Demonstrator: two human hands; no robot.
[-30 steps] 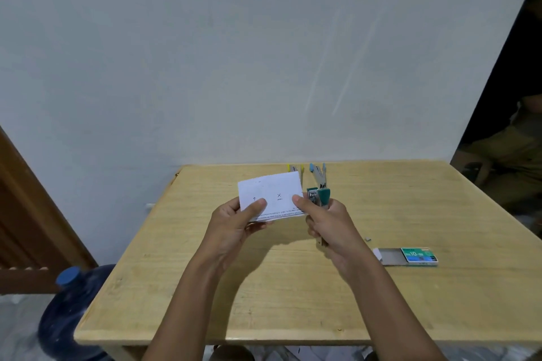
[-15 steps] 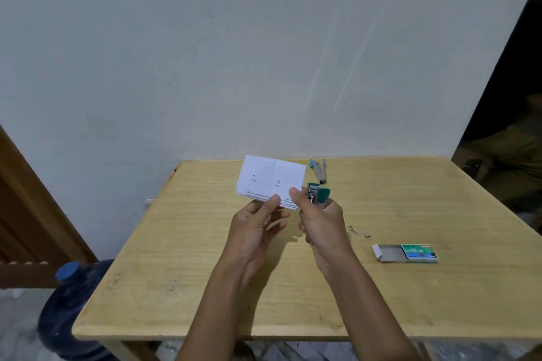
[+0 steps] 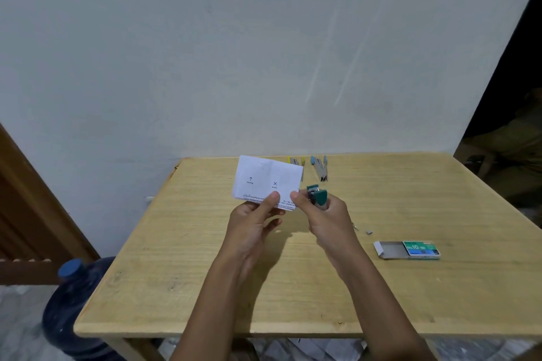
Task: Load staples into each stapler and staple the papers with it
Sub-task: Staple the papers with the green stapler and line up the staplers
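i get soft, dim light from overhead, cool on the wall (image 3: pixel 264 53), with 2 pale streaks across it. a blurred shadow lies on the table (image 3: pixel 190 287) under the left hand (image 3: pixel 252 223). the right border is near black; straight lines bend outward, fine detail is soft.

The sheet of paper (image 3: pixel 265 176) that my left hand (image 3: pixel 255 220) pinched by its near edge carried two printed signs: an upward arrow on the left half and an X on the right half. Under each sat one tiny word, too small for me to read. Along the near edge ran a couple of lines of fine print, upside down to me and not legible. On the table (image 3: pixel 205 272) to the right, the staple box (image 3: pixel 407 250) bore a green label with "No.10" in white, followed by what looked like "-1M". Any marking on the green stapler (image 3: pixel 318 198) in my right hand (image 3: pixel 325 217) was too small to make out.
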